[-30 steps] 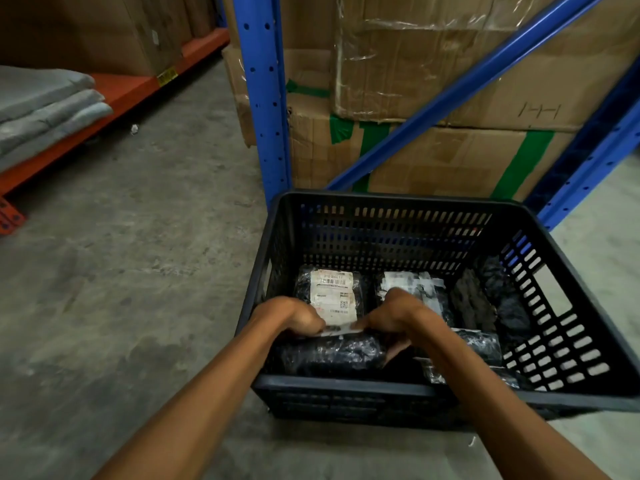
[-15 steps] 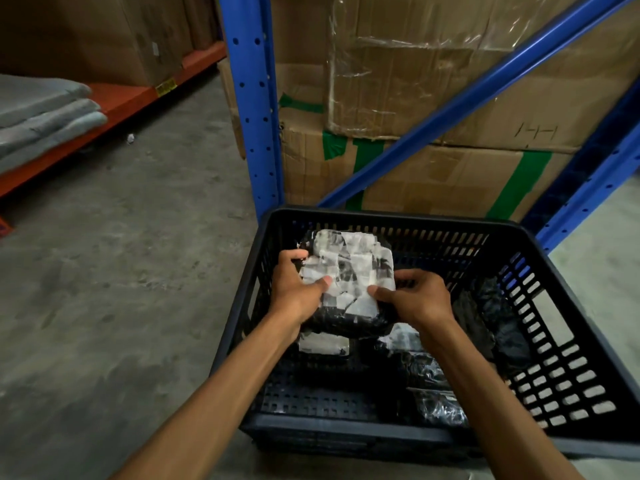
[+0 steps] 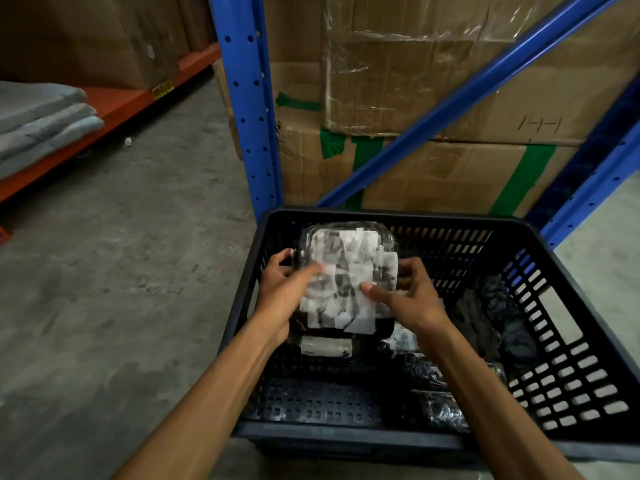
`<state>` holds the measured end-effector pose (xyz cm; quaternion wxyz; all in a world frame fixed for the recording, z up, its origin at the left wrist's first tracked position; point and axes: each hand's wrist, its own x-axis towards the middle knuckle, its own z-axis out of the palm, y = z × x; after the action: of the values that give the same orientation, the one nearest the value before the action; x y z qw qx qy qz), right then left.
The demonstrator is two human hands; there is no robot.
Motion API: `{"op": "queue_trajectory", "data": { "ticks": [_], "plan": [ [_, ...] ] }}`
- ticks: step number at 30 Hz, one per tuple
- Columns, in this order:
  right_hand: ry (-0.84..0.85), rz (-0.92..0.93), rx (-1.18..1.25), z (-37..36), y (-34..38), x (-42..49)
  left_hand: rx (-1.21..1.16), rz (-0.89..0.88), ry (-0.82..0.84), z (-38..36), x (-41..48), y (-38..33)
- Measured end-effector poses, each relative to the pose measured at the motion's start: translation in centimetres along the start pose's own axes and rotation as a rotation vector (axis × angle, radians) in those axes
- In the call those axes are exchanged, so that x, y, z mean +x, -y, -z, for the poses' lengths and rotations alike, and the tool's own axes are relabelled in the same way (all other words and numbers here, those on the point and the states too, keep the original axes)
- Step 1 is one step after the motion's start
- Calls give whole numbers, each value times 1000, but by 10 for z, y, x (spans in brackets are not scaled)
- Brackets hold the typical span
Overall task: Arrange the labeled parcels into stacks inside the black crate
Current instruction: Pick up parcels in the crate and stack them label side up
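A black slatted crate (image 3: 554, 344) stands on the concrete floor in front of me. Both hands hold one black parcel (image 3: 346, 271) covered in torn white label scraps, raised over the crate's back left part. My left hand (image 3: 284, 292) grips its left edge, thumb on top. On the right edge sits my right hand (image 3: 405, 299), thumb pressing the label. Under the held parcel lies another labeled parcel (image 3: 325, 346). More black wrapped parcels (image 3: 440, 407) lie in the middle and right of the crate, some standing along the right wall (image 3: 498, 323).
Blue rack uprights (image 3: 249, 98) and a diagonal brace stand just behind the crate, with taped cardboard boxes (image 3: 433, 161) inside. An orange shelf (image 3: 117, 102) with grey folded pads (image 3: 38, 123) runs along the left. The crate's front left floor (image 3: 311, 403) is bare.
Both hands lifted a parcel from the crate's front left and carried it up and back. It now sits slightly higher and turned, label side facing me.
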<state>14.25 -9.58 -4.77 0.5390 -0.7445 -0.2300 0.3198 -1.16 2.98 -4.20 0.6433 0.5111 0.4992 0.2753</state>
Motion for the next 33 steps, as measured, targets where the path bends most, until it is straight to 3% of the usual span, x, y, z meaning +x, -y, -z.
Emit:
{"op": "queue_trajectory", "data": {
  "ticks": [4, 8, 10, 12, 14, 17, 19, 21, 26, 30, 33],
  "plan": [
    [10, 313, 16, -2, 0, -8, -578, 284, 92, 9, 1, -5],
    [23, 81, 662, -4, 15, -14, -566, 277, 148, 7, -1, -4],
    [-78, -72, 828, -9, 19, -15, -518, 216, 156, 1, -1, -5],
    [-254, -186, 764, -21, 19, -17, -524, 148, 149, -1, 4, -3],
    [-323, -335, 708, -29, 19, -16, -552, 70, 198, -2, 2, -4],
    [68, -550, 841, -29, 24, -16, -580, -14, 240, -1, -1, -7],
    [161, -529, 842, -23, 22, -11, -547, -45, 221, -3, -2, -8],
    [123, -457, 776, -15, 16, -3, -484, -6, 212, -8, -6, -6],
    [125, -322, 664, -1, 7, 17, -164, 298, 333, -11, -11, -3],
    [189, -310, 483, -6, -5, 33, 29, 339, 228, -9, -1, 9],
    [147, -284, 311, -21, -19, 43, 103, 362, 144, -11, 7, 22]
  ]
}}
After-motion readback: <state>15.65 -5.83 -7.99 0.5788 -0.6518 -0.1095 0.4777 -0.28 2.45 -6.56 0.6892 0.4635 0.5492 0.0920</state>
